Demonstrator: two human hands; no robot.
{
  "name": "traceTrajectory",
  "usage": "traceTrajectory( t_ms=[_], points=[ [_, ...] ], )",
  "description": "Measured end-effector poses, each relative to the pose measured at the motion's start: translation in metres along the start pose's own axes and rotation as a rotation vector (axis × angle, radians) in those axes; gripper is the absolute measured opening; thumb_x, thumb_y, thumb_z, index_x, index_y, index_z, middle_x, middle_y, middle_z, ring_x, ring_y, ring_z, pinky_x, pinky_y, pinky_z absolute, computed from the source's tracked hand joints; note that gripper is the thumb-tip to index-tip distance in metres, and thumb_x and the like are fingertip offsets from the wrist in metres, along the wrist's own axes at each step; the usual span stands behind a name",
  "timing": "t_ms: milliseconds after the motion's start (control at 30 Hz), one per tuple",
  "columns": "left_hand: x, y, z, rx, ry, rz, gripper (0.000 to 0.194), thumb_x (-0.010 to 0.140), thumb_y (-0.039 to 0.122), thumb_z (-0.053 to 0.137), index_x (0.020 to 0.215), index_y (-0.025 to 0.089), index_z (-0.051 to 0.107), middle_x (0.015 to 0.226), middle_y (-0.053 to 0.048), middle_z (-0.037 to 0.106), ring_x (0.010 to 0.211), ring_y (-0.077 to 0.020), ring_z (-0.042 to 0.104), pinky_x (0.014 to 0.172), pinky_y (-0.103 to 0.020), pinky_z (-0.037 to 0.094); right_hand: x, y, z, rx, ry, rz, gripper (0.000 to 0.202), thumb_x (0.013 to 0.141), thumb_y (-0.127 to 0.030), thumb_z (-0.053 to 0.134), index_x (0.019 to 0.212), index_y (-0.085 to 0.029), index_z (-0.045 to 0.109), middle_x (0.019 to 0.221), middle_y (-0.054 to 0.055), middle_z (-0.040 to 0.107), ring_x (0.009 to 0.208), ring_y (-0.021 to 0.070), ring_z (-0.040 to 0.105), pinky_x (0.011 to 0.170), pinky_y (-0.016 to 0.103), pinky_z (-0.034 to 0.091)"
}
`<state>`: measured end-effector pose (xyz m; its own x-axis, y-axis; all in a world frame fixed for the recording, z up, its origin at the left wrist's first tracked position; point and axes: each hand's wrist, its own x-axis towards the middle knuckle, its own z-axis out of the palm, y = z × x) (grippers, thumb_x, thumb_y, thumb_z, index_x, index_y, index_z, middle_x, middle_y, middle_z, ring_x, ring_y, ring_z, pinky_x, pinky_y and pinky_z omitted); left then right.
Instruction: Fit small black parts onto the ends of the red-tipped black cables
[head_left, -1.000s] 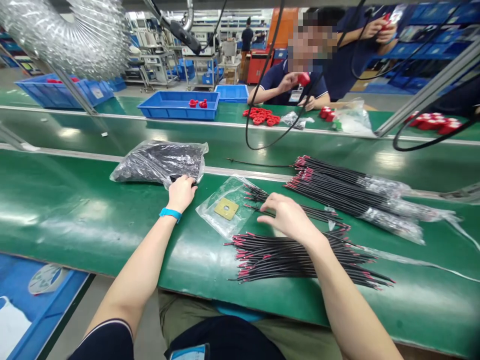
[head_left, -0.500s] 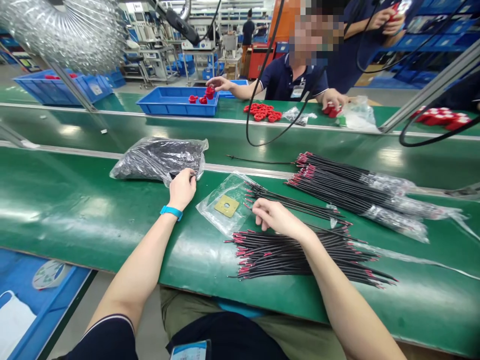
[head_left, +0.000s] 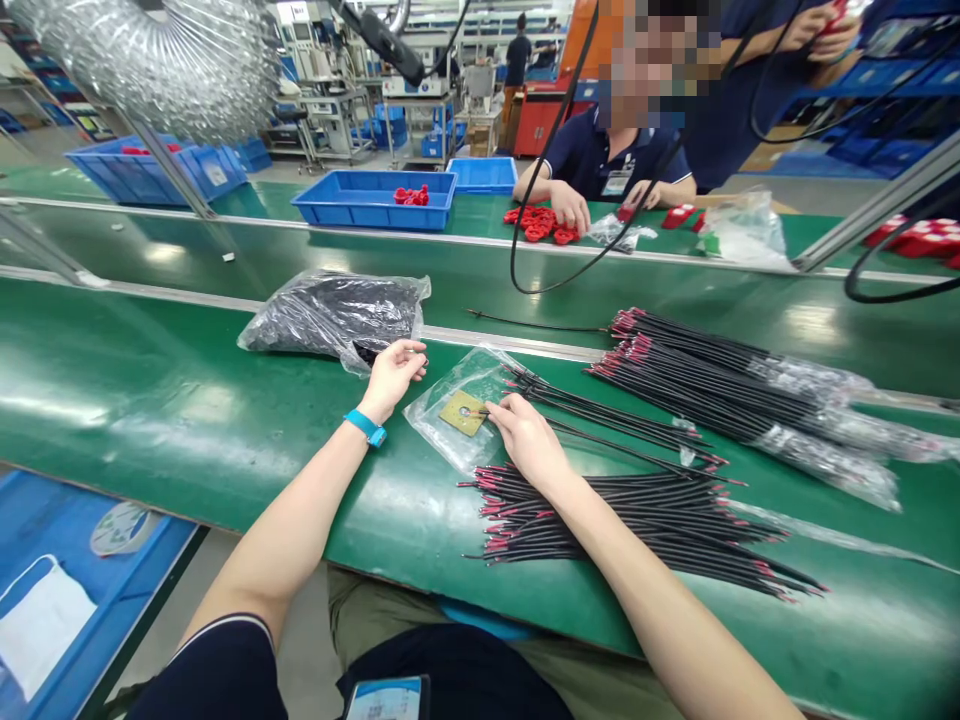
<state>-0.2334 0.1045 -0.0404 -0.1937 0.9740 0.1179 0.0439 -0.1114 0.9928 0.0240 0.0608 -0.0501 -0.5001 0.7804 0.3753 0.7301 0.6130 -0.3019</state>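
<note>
My right hand (head_left: 529,440) pinches a black cable (head_left: 645,453) near its end, and the cable trails off to the right. The tip of that cable lies over a yellow square plate (head_left: 463,412) with a round hole, on a clear plastic bag (head_left: 439,440). My left hand (head_left: 397,375), wearing a blue wristband, is beside the plastic bag of black parts (head_left: 337,315), its fingers drawn together. What they hold, if anything, is too small to name. Below my right hand lies a pile of black cables with red ends (head_left: 622,525). Several similar cables (head_left: 622,415) rest just above.
More bundled cables (head_left: 690,385) partly wrapped in plastic lie on the right of the green bench (head_left: 150,420). Across the bench, a co-worker (head_left: 615,165) handles red parts (head_left: 536,222) near a blue bin (head_left: 322,205). A hanging black cable (head_left: 515,230) loops down between us.
My left hand has come off the bag of black parts, moving slightly right. My right hand has taken a cable and brought its end to the plate. The co-worker's hand has left the bin.
</note>
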Motion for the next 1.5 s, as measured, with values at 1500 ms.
traceTrajectory(
  t_ms=[1500],
  points=[
    [-0.046,0.015,0.043,-0.407,-0.499,-0.278,0.038,0.080,0.035,0.077,0.108,0.011,0.065,0.101,-0.012,0.073,0.084,-0.0165,0.071,0.079,-0.027,0.055,-0.004,-0.009,-0.012,-0.025,0.532,-0.094,0.015,0.092,-0.016,0.059,0.099,-0.016,0.072,0.084,0.005,0.068,0.075,0.0113,0.062,0.066,0.023,0.047]
  ],
)
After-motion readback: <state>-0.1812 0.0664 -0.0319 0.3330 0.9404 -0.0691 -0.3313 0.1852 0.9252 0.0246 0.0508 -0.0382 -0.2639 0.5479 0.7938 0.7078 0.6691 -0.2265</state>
